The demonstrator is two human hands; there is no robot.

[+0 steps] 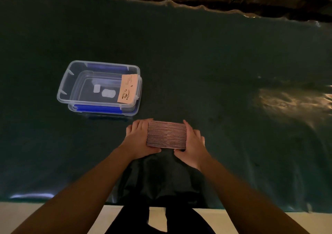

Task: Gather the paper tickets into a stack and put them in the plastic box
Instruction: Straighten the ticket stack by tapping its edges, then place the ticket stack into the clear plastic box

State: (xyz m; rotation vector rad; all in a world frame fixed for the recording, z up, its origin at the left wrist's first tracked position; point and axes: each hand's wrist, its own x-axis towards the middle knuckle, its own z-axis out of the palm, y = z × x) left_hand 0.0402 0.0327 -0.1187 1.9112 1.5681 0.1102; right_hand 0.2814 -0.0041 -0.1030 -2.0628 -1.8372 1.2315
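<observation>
A thick stack of paper tickets (166, 134) stands on edge just above the dark table, so I see their thin edges. My left hand (139, 140) presses its left side and my right hand (194, 145) presses its right side, holding the stack between them. The clear plastic box (84, 68) with blue clips sits to the upper left, open. One tan printed ticket (127, 88) leans against the box's right inner wall.
A glossy dark green sheet (215, 63) covers the table and wrinkles along its far edge. A glare patch shines at the right. The table's near edge runs below my forearms, with pale floor and my dark-clothed legs beyond it.
</observation>
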